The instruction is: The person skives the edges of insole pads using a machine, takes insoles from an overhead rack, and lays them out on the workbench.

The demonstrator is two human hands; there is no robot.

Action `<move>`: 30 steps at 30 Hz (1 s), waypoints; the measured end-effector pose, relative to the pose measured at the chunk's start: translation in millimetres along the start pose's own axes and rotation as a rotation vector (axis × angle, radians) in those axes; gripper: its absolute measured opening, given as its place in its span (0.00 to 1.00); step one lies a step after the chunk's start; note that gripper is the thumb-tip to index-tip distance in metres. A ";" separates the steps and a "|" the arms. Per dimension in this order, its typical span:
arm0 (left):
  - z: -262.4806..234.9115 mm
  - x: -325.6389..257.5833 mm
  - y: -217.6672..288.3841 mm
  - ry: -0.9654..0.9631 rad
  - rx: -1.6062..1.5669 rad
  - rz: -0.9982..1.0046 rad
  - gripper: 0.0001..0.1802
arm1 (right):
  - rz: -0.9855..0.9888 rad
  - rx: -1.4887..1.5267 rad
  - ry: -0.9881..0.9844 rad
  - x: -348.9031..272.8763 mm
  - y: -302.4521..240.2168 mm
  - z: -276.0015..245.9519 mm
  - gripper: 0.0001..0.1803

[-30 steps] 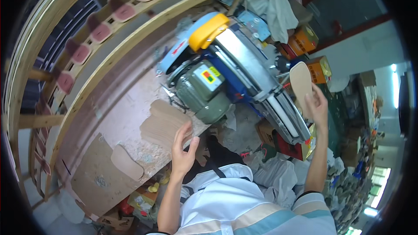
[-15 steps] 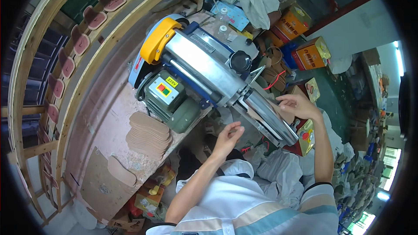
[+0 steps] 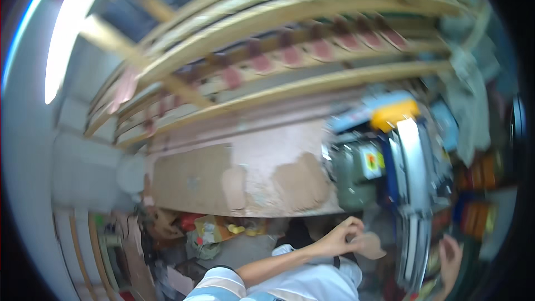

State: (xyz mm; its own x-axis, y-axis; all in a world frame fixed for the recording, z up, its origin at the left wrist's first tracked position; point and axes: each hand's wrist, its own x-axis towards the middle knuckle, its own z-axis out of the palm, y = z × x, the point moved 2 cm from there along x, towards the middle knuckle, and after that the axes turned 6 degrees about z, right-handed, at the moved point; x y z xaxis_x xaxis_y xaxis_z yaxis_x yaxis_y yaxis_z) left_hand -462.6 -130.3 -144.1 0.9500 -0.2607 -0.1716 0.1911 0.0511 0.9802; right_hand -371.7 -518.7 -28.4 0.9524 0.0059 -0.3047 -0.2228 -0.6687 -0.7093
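A stack of insoles (image 3: 304,184) lies on the bench (image 3: 264,145), left of the machine (image 3: 411,170).

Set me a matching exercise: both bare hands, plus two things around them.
1. Left hand
2. Right hand
3. Stacked tan sole-shaped pieces
4. Rounded yellow machine cover

A. Right of the long silver rollers
B. On the pinkish tabletop
C. Far end of the large silver machine
D. Holding a thin tan piece

Pairs: 1-D, 2-A, 3-B, 4-C.

The machine (image 3: 413,181) blocks the way between left hand (image 3: 340,238) and right hand (image 3: 451,261).
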 end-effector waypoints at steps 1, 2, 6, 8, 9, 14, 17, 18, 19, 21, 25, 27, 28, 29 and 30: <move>-29.1 -24.4 30.5 0.136 0.213 0.278 0.10 | 0.062 -0.046 -0.104 -6.1 -47.0 9.6 0.17; -68.1 -67.7 58.5 0.258 0.382 0.288 0.11 | 0.099 -0.103 -0.282 6.5 -90.3 40.6 0.19; -170.8 -211.9 179.8 0.646 1.119 0.396 0.18 | -0.064 -0.164 -0.419 20.5 -105.7 77.8 0.18; -210.6 -274.5 226.1 0.881 1.492 0.407 0.14 | -0.118 -0.186 -0.439 20.7 -144.6 105.9 0.18; -226.6 -310.0 239.1 1.020 1.637 0.393 0.13 | -0.097 -0.151 -0.470 20.4 -163.8 120.1 0.18; -317.6 -413.3 286.7 1.232 2.355 0.248 0.12 | -0.146 -0.011 -0.568 14.1 -218.3 184.7 0.19; -409.9 -443.0 297.1 1.271 2.516 0.314 0.14 | -0.172 -0.139 -0.652 5.8 -252.5 224.0 0.20; -443.9 -443.0 302.6 1.317 2.459 0.394 0.15 | -0.227 -0.071 -0.678 5.6 -239.2 230.9 0.21; -472.6 -439.6 308.1 1.345 2.415 0.445 0.16 | -0.232 -0.071 -0.685 1.8 -246.6 242.9 0.21; -513.6 -427.3 318.2 1.370 2.233 0.653 0.18 | -0.243 -0.105 -0.774 -9.9 -265.2 265.8 0.22; -568.2 -409.4 290.1 1.254 2.100 0.619 0.19 | -0.291 -0.204 -0.783 -28.7 -295.8 320.1 0.20; -575.6 -414.1 284.5 1.168 1.974 0.468 0.22 | -0.485 -0.145 -0.706 -30.3 -291.2 356.5 0.13; -576.6 -423.4 292.4 1.187 1.958 0.486 0.25 | -0.506 -0.059 -0.682 -31.1 -292.2 384.0 0.13; -569.3 -431.5 294.3 1.203 1.917 0.498 0.28 | -0.435 -0.109 -0.763 -34.0 -292.2 407.0 0.14; -563.2 -431.6 297.4 1.213 1.812 0.499 0.33 | -0.461 -0.081 -0.844 -41.0 -302.0 434.9 0.14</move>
State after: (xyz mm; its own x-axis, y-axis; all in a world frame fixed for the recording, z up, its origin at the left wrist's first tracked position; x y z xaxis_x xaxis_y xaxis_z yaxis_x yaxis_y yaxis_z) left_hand -676.8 540.4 166.0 0.6238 0.0589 0.7793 0.2762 -0.9494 -0.1493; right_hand -433.9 6.4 -78.1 0.4725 0.7923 -0.3862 0.1807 -0.5159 -0.8374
